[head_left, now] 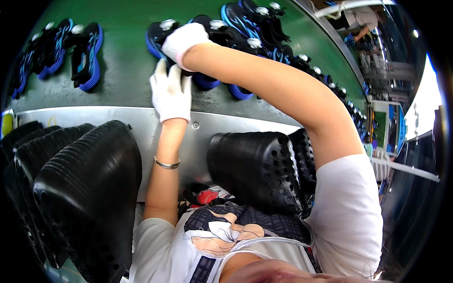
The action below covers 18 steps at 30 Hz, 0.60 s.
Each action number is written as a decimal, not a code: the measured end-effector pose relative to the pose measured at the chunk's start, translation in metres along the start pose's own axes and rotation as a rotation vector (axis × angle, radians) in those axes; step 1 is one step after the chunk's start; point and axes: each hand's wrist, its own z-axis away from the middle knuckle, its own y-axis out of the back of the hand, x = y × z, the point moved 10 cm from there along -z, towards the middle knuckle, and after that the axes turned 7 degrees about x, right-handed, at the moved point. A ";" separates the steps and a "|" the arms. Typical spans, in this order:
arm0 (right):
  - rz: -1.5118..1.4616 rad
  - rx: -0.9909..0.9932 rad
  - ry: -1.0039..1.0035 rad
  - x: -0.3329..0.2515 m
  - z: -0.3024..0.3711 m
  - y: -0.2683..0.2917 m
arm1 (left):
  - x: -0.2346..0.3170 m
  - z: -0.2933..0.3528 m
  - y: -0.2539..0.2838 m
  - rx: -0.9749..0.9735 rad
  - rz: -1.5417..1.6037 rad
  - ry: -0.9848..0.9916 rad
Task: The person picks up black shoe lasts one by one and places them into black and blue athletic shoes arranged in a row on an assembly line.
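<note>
Both my hands wear white gloves and meet at one black shoe (pixel 153 40) with a blue sole on the green work surface (pixel 123 61). My right hand (pixel 186 42) reaches across from the right and is closed over the shoe's upper, hiding much of it. Below it, my left hand (pixel 172 92) grips the shoe's near end with its fingers pointing away from me. A white piece shows at the shoe's far end. Close to the right of my hands stand more black and blue shoes (pixel 206 81), partly behind my right forearm.
Further shoes (pixel 89 56) lie at the left. A long row of shoes (pixel 302 61) runs off to the right. Stacked black moulded pieces (pixel 89 174) stand near left, and a perforated black stack (pixel 255 165) near right. A metal edge (pixel 137 115) borders the surface. Another person (pixel 361 21) is far right.
</note>
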 end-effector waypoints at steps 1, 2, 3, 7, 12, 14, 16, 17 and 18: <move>-0.056 0.010 -0.047 0.004 -0.003 0.002 | 0.001 -0.001 -0.001 -0.001 -0.015 -0.025; -0.053 0.033 -0.033 0.003 -0.003 0.004 | 0.001 -0.002 0.000 0.013 -0.018 -0.035; -0.051 0.058 -0.021 0.005 -0.001 0.007 | 0.003 -0.001 0.004 0.039 -0.006 -0.048; -0.194 0.086 -0.059 0.034 0.011 0.021 | -0.016 0.003 0.002 0.092 0.049 -0.074; -0.193 0.203 -0.254 0.148 0.106 0.031 | -0.010 0.000 0.003 0.103 0.025 -0.073; -0.211 0.190 -0.394 0.186 0.140 0.001 | -0.008 0.003 0.007 0.116 -0.076 -0.100; -0.224 0.144 -0.494 0.216 0.162 -0.037 | 0.011 0.008 0.015 0.165 -0.121 -0.155; -0.242 0.138 -0.549 0.231 0.171 -0.059 | 0.029 0.011 0.018 0.174 -0.120 -0.220; -0.291 0.152 -0.601 0.243 0.177 -0.075 | 0.049 0.012 0.020 0.132 -0.081 -0.247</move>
